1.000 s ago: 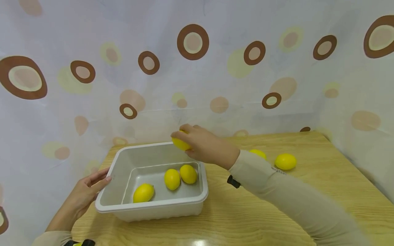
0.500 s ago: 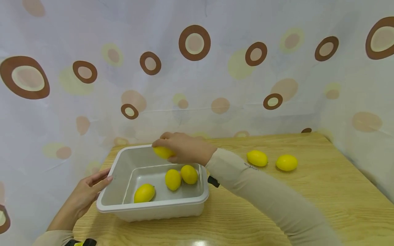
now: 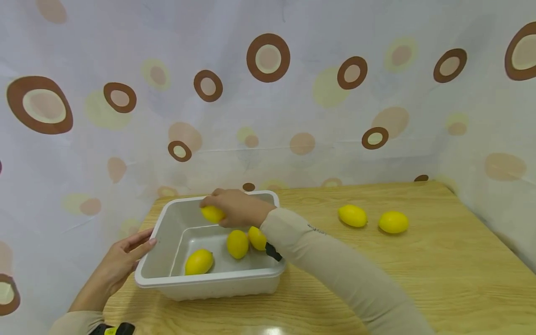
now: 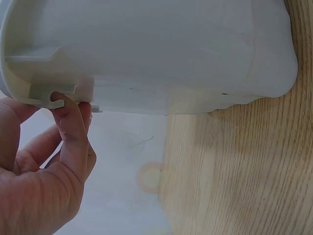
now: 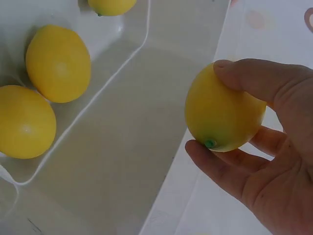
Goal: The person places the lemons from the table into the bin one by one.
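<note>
A white plastic tub (image 3: 209, 280) stands on the wooden table, with three yellow lemons on its floor: one at the front left (image 3: 199, 262), one near the middle (image 3: 237, 244), one at the right partly behind the right wrist (image 3: 257, 238). My left hand (image 3: 123, 260) grips the tub's left rim; in the left wrist view its fingers curl under the lip (image 4: 58, 104). My right hand (image 3: 238, 207) holds another lemon (image 5: 222, 110) between thumb and fingers, over the back part of the tub. This lemon has a green stem end, seen in the right wrist view.
Two more lemons lie on the table right of the tub, one nearer (image 3: 352, 216) and one farther right (image 3: 393, 222). A patterned curtain (image 3: 268, 116) hangs behind the wooden table (image 3: 377, 270) and along its sides.
My right hand has moved left and lower with its lemon, from the tub's back right to over its back middle. The left hand stays on the rim.
</note>
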`<state>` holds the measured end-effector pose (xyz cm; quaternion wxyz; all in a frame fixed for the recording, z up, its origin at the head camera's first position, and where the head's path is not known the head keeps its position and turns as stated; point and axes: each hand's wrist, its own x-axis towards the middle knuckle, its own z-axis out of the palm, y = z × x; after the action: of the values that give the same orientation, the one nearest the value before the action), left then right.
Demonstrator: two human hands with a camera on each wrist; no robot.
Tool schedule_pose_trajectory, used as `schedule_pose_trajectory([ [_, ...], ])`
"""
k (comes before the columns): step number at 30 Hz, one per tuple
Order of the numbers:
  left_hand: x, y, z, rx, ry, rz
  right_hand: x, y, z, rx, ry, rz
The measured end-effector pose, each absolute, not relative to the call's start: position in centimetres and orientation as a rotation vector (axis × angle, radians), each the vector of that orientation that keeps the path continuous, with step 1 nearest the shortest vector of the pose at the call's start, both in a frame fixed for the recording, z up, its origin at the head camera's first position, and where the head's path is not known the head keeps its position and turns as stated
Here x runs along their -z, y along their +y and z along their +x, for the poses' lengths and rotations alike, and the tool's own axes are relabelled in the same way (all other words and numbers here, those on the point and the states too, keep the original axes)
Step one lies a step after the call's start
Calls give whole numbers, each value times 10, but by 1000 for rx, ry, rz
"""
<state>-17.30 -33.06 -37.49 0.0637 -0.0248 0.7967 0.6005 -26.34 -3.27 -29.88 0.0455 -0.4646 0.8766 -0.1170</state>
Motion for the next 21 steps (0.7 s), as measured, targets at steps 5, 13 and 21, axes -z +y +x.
schedule_pose_trajectory([
  [5, 376, -331, -174, -1800, 2409, -86, 308, -35, -272, 302, 2694, -1291],
  [13, 376, -330, -173, -1795, 2404, -88, 321, -38, -273, 253, 2735, -1118],
  [21, 376, -330, -173, -1805, 2399, -85, 342, -51, -278, 244, 2750, -1154],
])
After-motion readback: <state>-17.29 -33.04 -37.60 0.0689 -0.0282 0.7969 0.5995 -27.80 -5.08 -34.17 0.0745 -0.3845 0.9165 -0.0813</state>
